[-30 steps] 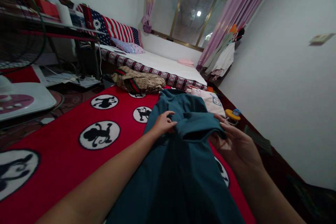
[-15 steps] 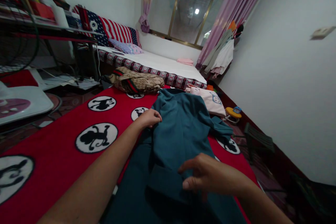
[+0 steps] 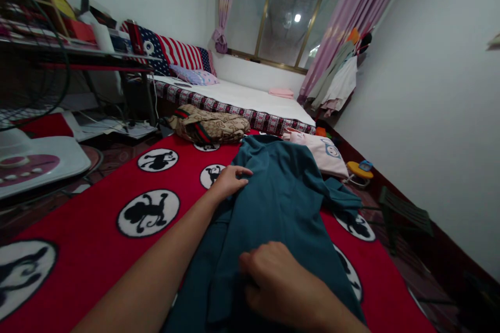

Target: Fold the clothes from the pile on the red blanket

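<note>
A dark teal garment (image 3: 281,203) lies spread lengthwise on a red blanket with black-and-white monkey circles (image 3: 97,208). My left hand (image 3: 229,179) rests on the garment's left edge, fingers stretched out flat on the cloth. Near the bottom of the view my right hand (image 3: 273,281) lies knuckles up on the garment's middle, with its fingers curled into a fold of the fabric. One teal sleeve (image 3: 344,197) trails off to the right.
A beige patterned bundle (image 3: 211,125) and a pale pink garment (image 3: 324,151) lie at the blanket's far end, before a low bed (image 3: 250,99). A white fan base (image 3: 35,158) and a cluttered shelf (image 3: 78,47) stand on the left. A small dark stool (image 3: 406,213) and a yellow toy (image 3: 359,169) sit on the right.
The upper part held up between both hands now lies spread flat. My right hand came down to the garment's middle and closed on the fabric; my left hand's fingers flattened at the left edge.
</note>
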`<state>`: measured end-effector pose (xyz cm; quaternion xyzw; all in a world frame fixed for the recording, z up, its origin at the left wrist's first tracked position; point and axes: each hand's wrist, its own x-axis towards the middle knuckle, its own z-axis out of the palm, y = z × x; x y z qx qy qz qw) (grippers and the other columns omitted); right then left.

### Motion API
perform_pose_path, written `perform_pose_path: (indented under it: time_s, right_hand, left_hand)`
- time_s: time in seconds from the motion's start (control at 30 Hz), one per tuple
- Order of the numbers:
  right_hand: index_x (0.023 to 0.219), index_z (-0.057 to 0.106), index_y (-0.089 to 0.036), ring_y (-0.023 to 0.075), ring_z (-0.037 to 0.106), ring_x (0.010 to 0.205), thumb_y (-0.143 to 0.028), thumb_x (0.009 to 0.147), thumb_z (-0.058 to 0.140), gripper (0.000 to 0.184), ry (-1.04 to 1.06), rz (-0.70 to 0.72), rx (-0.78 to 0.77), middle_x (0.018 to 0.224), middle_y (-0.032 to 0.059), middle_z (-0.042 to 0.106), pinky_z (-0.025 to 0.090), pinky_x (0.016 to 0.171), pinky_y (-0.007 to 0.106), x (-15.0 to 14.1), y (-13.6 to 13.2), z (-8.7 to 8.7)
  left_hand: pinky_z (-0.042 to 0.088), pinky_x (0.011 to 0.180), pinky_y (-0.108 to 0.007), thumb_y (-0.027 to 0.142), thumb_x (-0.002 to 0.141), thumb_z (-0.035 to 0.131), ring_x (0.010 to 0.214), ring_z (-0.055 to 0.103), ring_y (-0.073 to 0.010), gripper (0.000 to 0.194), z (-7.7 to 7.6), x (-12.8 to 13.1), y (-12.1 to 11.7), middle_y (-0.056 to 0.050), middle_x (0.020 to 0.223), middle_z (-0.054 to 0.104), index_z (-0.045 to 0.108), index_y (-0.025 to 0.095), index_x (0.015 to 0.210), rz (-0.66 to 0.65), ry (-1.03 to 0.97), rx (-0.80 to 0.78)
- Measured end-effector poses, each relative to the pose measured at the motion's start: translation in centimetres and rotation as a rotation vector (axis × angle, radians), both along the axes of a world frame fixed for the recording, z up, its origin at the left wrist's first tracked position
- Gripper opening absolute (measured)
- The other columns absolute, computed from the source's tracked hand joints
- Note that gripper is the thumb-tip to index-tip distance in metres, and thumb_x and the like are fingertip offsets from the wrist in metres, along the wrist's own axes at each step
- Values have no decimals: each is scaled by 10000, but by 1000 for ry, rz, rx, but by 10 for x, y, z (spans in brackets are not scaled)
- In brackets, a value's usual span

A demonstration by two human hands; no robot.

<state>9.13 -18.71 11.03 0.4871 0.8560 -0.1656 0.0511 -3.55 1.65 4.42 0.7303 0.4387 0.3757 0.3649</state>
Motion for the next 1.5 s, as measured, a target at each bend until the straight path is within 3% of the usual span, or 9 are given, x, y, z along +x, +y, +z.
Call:
perform_pose_path:
  time_s: [0.2,0.37,0.5,0.73,0.97,1.13,1.23,1.37,1.5]
  right_hand:
    - [840,641,-168,74,498,556,-344,808,623,180,594,-80,-358,644,-44,579,347,492,173,10,16,8]
    - [1086,660,-198,221,602,1011,-492,878,543,378,545,-152,199,1107,91,672,460,892,355,5,35,-35]
    - [1464,340,-298,307,199,1438,-599,884,467,666,316,71,198,1559,71,285,128,1146,584,4,40,-60]
    - [1504,186,-382,313,57,1466,-584,939,335,618,220,150,107,1604,19,109,52,1125,651,1,40,-60]
    - [1472,247,-428,275,110,1466,-549,953,330,540,268,219,51,1597,-13,165,69,1131,635,2,44,-59]
    - [1390,424,-400,246,294,1411,-485,921,481,480,397,157,91,1505,-2,399,110,1155,556,-1,47,-69]
    - [1154,650,-294,204,571,1170,-397,914,531,286,584,38,163,1232,23,658,330,1081,406,0,57,-72]
    - [826,691,-188,141,646,684,-278,924,483,246,818,-196,312,755,27,706,488,680,244,10,105,-63]
    - [1070,644,-172,196,613,1050,-113,837,451,308,730,-166,604,1113,97,667,464,948,331,21,185,-58]
  left_hand:
    - [493,685,-225,133,670,564,753,654,-164,347,16,-8,-2,-30,846,737,762,182,951,59,84,60]
    - [479,666,-262,320,713,660,769,664,-221,159,17,-19,-3,-52,753,728,774,226,772,134,492,62]
    - [495,788,-309,287,795,602,881,660,-235,190,25,-7,-3,-83,915,726,763,207,856,258,419,281]
    - [369,1077,-332,250,901,502,1210,543,-196,317,21,53,3,-77,1290,608,659,189,1169,-270,442,556]
    - [204,1165,-434,517,948,367,1417,274,-313,681,-17,49,37,-213,1502,344,406,27,1419,180,754,312]
    - [217,1163,-435,530,948,361,1421,273,-299,601,-32,41,40,-157,1506,366,478,147,1397,195,701,359]
    - [233,1159,-444,498,944,401,1400,320,-296,540,-33,41,39,-140,1467,434,539,163,1346,178,641,406]
    - [235,1168,-407,268,948,424,1323,443,-222,348,-28,37,40,-71,1324,591,641,187,1207,212,472,482]
    - [216,1179,-426,52,857,405,1310,456,-201,451,-26,28,45,-59,1307,602,617,183,1233,373,342,474]
